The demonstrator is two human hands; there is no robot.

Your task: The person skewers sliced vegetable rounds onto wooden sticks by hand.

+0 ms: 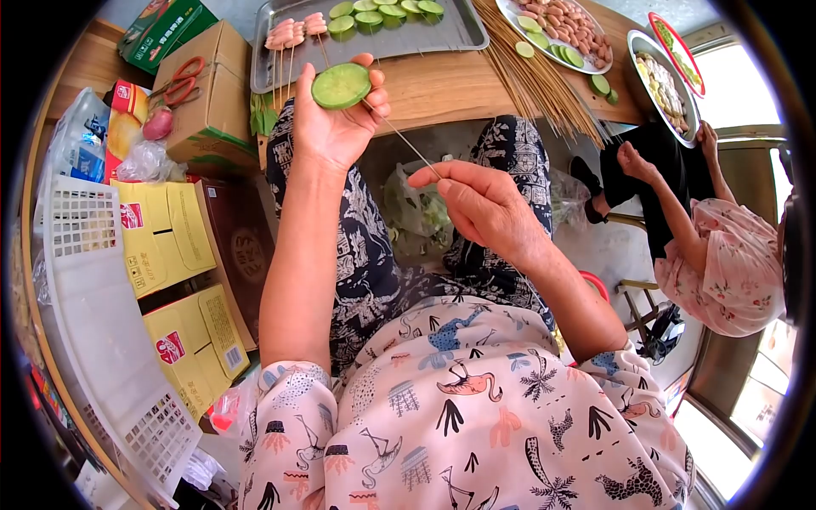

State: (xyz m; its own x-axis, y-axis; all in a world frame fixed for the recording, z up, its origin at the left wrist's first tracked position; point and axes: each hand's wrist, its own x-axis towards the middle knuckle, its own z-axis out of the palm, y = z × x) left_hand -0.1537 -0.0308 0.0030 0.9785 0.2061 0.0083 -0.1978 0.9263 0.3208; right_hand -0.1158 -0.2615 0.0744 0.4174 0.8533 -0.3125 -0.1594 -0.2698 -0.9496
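Observation:
My left hand (340, 132) is raised near the table's front edge, its fingers closed around a round green zucchini slice (341, 86) with a pale middle. A thin bamboo skewer (404, 138) runs from the slice's lower right side down to my right hand (493, 208), which pinches its lower end between thumb and fingers. How far the stick goes into the slice is hidden. Just beyond, a metal tray (374, 70) holds several skewered green slices (374, 15) and skewers of pink sausage pieces (286, 34).
Loose bamboo skewers (540, 85) lie on the wooden table (442, 85), beside a plate of small sausages (565, 25) and slices. Another person (718, 255) sits at right by a metal bowl (667, 93). Cardboard boxes (200, 89), scissors (181, 82) and a white plastic rack (102, 297) stand left.

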